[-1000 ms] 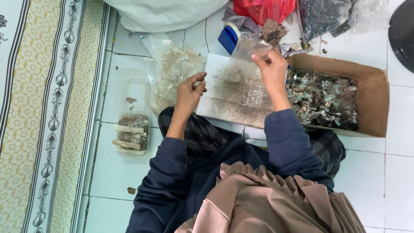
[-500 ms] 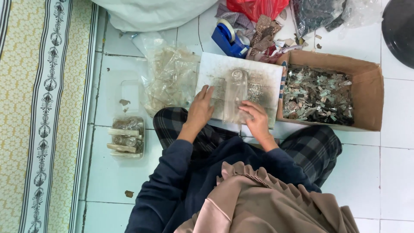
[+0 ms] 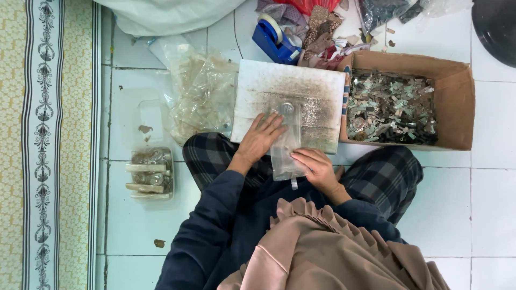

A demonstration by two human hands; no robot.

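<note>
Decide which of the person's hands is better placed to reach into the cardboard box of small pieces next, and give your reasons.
Probably the right hand. It lies nearer the cardboard box on that side, touching only the near end of the clear plastic bag. The left hand lies flat on the bag over the white board, farther away.

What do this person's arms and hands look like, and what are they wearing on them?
Both arms are covered to the wrist by long dark navy sleeves of soft, plain cloth with no markings. The left hand and right hand are bare: no gloves, and no rings or watch that I can make out. A pleated dusty-pink cloth hangs over the chest between the arms.
</note>
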